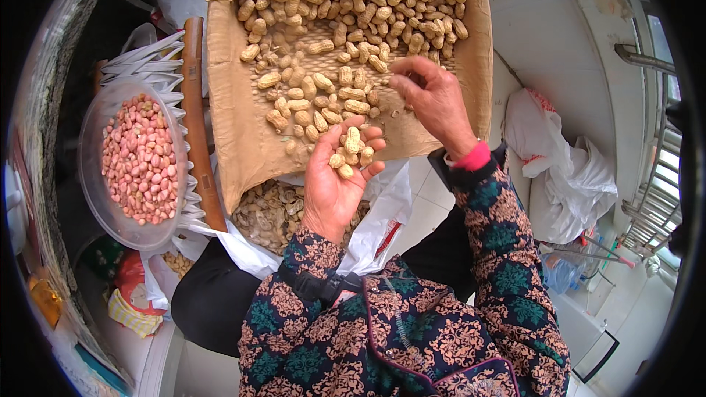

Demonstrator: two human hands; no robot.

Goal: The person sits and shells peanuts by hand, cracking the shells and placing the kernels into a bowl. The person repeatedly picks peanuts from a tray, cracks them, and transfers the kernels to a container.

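My left hand [342, 176] is palm up near the front edge of a brown winnowing basket [452, 121], with several unshelled peanuts [352, 143] resting on its palm and fingers. Above the basket's right part hovers my right hand [430, 94], its fingers curled; whether anything is between the fingertips cannot be told. Unshelled peanuts [358, 0] are heaped at the basket's far side, and others lie scattered towards its middle. Beneath the front edge, a white plastic bag [394, 193] holds empty peanut shells [270, 209].
At the left, a clear plastic bowl [91, 165] of pink shelled peanuts [140, 160] sits beside a curved wooden bar [193, 121] with white strapping. White plastic bags [573, 187] stand along the right wall. A red bag and a yellow striped cloth [129, 311] lie lower left.
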